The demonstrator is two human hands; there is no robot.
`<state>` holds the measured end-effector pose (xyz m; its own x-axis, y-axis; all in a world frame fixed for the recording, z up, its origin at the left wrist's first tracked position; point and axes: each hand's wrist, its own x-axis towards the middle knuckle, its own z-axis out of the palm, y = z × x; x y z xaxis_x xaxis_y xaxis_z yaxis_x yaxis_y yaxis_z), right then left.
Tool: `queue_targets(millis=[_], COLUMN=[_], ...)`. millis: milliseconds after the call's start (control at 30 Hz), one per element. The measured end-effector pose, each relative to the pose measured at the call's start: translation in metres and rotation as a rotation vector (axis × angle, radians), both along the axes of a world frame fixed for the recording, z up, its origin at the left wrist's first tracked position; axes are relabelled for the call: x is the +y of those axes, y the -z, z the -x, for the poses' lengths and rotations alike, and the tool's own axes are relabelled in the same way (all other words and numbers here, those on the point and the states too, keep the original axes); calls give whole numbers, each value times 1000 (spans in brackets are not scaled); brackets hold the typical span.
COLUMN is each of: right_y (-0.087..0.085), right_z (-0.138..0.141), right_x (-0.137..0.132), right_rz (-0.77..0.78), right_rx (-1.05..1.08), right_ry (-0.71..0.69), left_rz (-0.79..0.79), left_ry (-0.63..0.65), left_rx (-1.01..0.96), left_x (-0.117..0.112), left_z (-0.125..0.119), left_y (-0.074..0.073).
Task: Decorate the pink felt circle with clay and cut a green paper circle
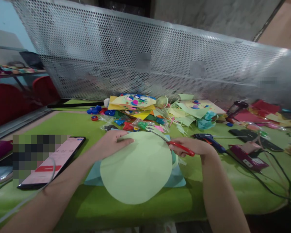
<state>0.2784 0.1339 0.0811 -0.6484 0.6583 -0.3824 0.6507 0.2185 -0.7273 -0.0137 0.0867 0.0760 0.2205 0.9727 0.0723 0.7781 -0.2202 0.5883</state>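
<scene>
A large pale green paper disc (135, 171) is held up over the table, tilted toward me. My left hand (113, 144) pinches its upper left edge, thumb in front and the fingers behind it. In my right hand (184, 147) are red-handled scissors (183, 148), with the fingers wrapped round the handles. Their blades lie at the disc's upper right edge, where a thin curled strip of paper (151, 129) stands off. Under the disc lies a blue sheet (93, 174), mostly covered by it.
Decorated yellow paper pieces (133, 103), paper scraps (184, 119) and small coloured packets (128, 125) lie along the back. To the right are a blue glue gun (210, 140), a maroon box (248, 158) and cables. A phone (55, 161) lies left; a perforated metal panel (116, 48) stands behind.
</scene>
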Motion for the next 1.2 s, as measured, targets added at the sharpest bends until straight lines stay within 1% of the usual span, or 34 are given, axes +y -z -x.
queue_targets(millis=[233,500,667,933,1033,1200], right_y=[0,-3,-4,-4,-6,-7], right_z=[2,5,9,8,10,10], right_x=[0,-3,-4,-3,-4,-7], right_rz=[-5,13,9,23,61,180], right_rx=[-26,-80,-96,-92,-57,-7], right_ry=[-55,-45,-92,-71,-80,-34], left_rz=[43,82,104,122,140,146], left_ry=[53,87,124,133,139,140], left_rx=[-8,-42,-74,-97,-92,-77], left_x=[-1,-4,-3,-4,-4,-3], left_z=[-1,-2,-2,-1,0,1], left_y=[-2,-3,-3,-2,-2,-2])
